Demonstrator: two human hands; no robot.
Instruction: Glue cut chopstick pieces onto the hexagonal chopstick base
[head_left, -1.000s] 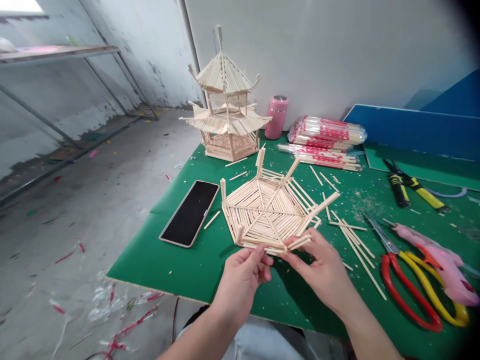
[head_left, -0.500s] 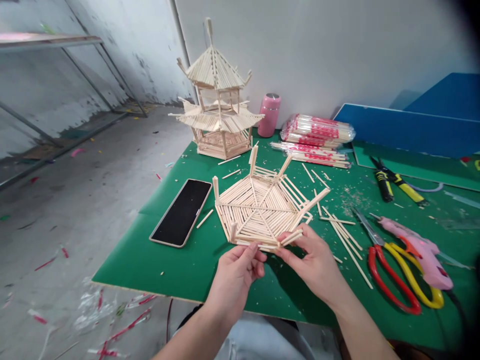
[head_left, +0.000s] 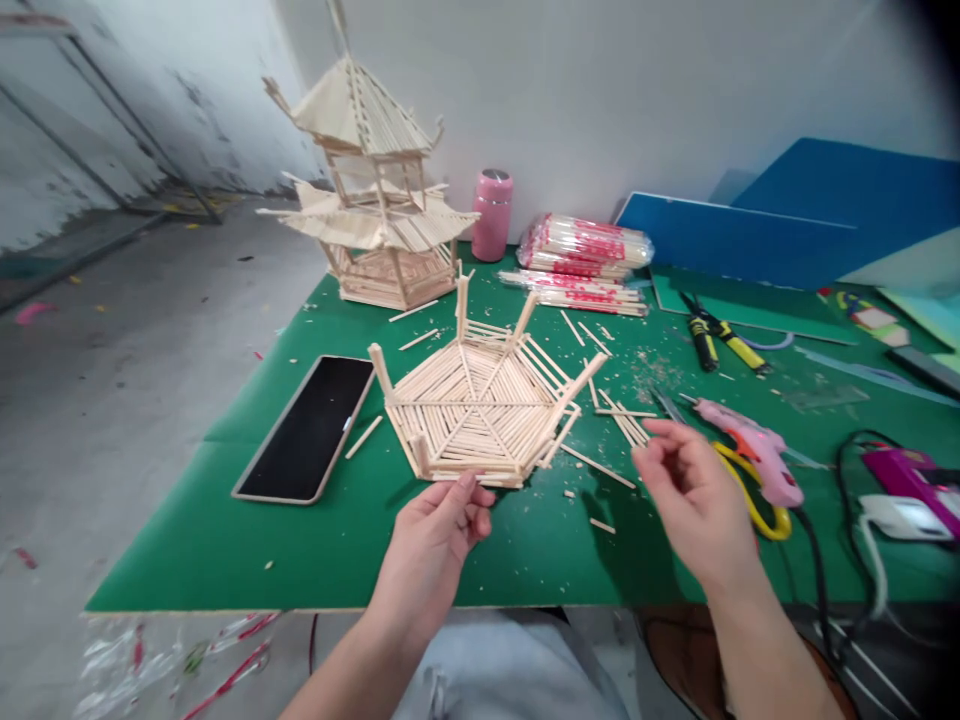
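Observation:
A flat hexagonal piece of glued wooden sticks (head_left: 480, 405), with short posts rising at its corners, lies on the green table (head_left: 225, 545). My left hand (head_left: 435, 540) pinches its near edge. My right hand (head_left: 694, 490) hovers to the right of it with fingers loosely curled and nothing visible in them, close to the pink glue gun (head_left: 750, 450) and the yellow-handled scissors (head_left: 754, 495). Loose sticks (head_left: 622, 425) lie between the hexagon and my right hand.
A finished stick pagoda (head_left: 371, 200) stands at the back left beside a pink bottle (head_left: 493, 215) and packs of chopsticks (head_left: 585, 255). A phone (head_left: 307, 428) lies left of the hexagon. Yellow-black pliers (head_left: 720, 340), blue boards (head_left: 750, 235) and cables (head_left: 855, 520) sit to the right.
My right hand has let go of the hexagon's near edge and moved right toward the glue gun. The view has swung right. My left hand stays on the hexagon.

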